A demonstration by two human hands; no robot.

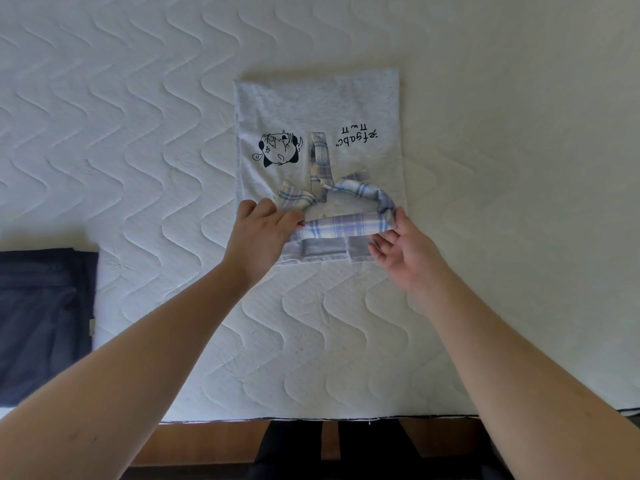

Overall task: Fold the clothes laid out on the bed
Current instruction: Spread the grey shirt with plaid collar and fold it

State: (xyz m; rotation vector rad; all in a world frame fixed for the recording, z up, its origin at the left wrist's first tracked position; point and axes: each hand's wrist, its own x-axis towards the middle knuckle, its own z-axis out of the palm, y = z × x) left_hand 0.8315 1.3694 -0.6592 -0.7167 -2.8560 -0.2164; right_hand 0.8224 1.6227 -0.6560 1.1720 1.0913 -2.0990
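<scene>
Shirt: grey shirt (318, 109) lies flat on the bed (138, 133), folded to a narrow rectangle, sides tucked under; print side up, reading upside down from the head view.
Print: cartoon face (278, 148) just beyond the left fingers; line of black lettering (356, 136) beyond the right fingers.
Collar: plaid collar (343, 225) at the shirt's near end, between the two hands; its band stands up in a loop, and a plaid placket strip (319, 157) runs from it toward the far end.
Left hand: left hand (263, 233) palm down at the collar's left end; fingers (294, 220) curled, pinching the plaid edge.
Right hand: right hand (405, 251) palm turned inward at the collar's right end; fingers (379, 245) loosely spread, tips under the plaid edge; thumb touches the raised band. No closed grip seen.
Near edge: folded plaid panels (323, 249) lie flat under the collar, between the fingers of both hands.
Dark cloth: folded navy garment (41, 320) lies on the bed, well apart, left of the left forearm.
Bed: white quilted cover, wavy stitching; near edge visible below the forearms, with wooden floor (201, 441) beneath.
</scene>
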